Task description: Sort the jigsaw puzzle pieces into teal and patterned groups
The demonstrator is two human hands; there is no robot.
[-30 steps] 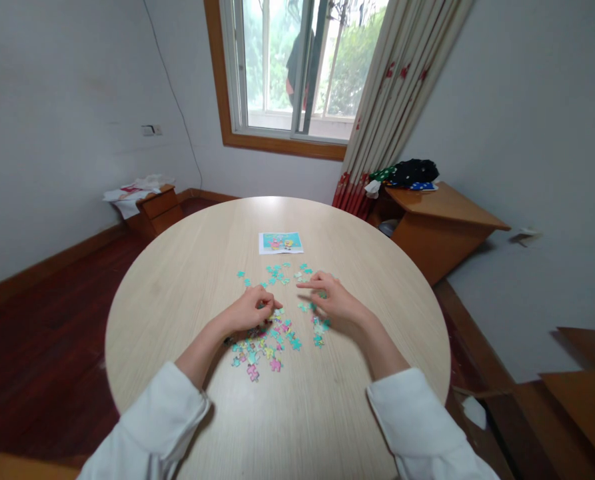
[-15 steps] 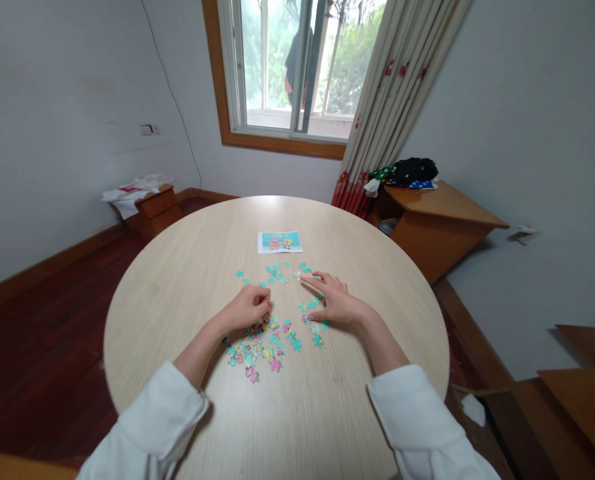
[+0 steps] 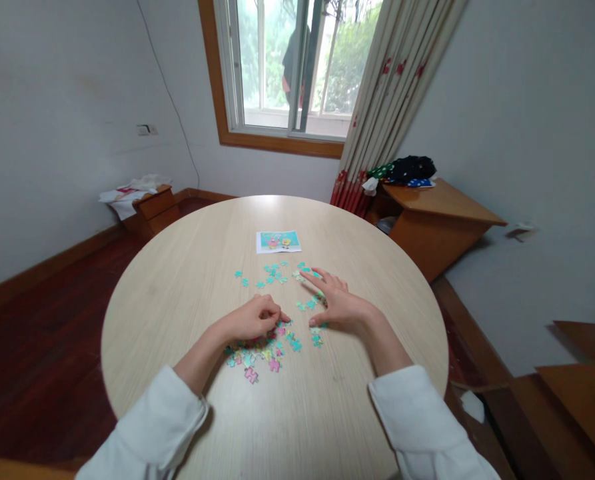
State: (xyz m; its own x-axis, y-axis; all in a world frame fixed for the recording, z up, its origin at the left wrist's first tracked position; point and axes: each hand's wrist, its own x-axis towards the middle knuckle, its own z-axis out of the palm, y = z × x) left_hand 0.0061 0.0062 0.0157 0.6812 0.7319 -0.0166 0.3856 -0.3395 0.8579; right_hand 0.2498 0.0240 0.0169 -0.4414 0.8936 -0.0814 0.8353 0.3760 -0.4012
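Observation:
Loose jigsaw pieces (image 3: 264,350) in teal, pink and yellow lie scattered on a round pale wooden table (image 3: 187,280). My left hand (image 3: 254,319) rests over the near pile with its fingers curled in a pinch; what it holds is hidden. My right hand (image 3: 334,300) lies flat on the table with fingers stretched out, touching teal pieces (image 3: 304,305). More teal pieces (image 3: 272,273) lie farther out. A small printed picture (image 3: 278,241) lies flat beyond them.
A slanted wooden desk (image 3: 440,217) with dark clothes on it stands at the right by a patterned curtain (image 3: 392,87). A low wooden cabinet (image 3: 152,207) with papers stands at the left wall. A window (image 3: 287,67) is behind the table.
My left hand has slid a little toward me and to the right over the pile. My right hand has flattened and reached slightly outward among the teal pieces.

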